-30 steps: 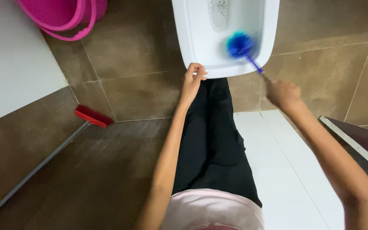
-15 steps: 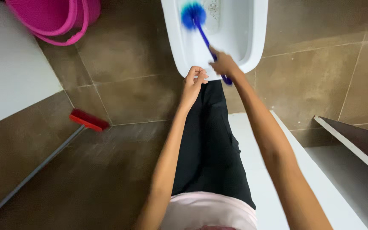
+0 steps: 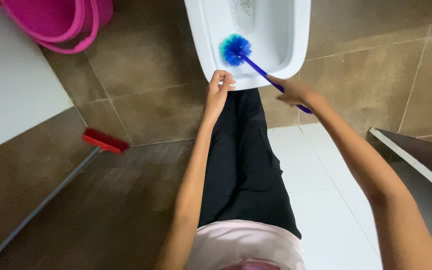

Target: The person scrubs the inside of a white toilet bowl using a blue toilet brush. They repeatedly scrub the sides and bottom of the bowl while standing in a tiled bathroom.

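Brown tiled floor (image 3: 146, 115), white toilet bowl (image 3: 301, 30) at top. Blue toilet brush (image 3: 235, 49) inside bowl: bristle head up-left, handle slanting down-right into right hand (image 3: 296, 93), closed round handle. Left hand (image 3: 217, 92) loosely curled, fingertips pressed together at rim.

Dim, even indoor light with soft shadows, slight motion blur throughout, wide-angle stretching at the edges.

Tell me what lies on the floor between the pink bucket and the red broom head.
In the head view, only bare brown floor tile lies between the pink bucket and the red broom head; a white surface borders that stretch.
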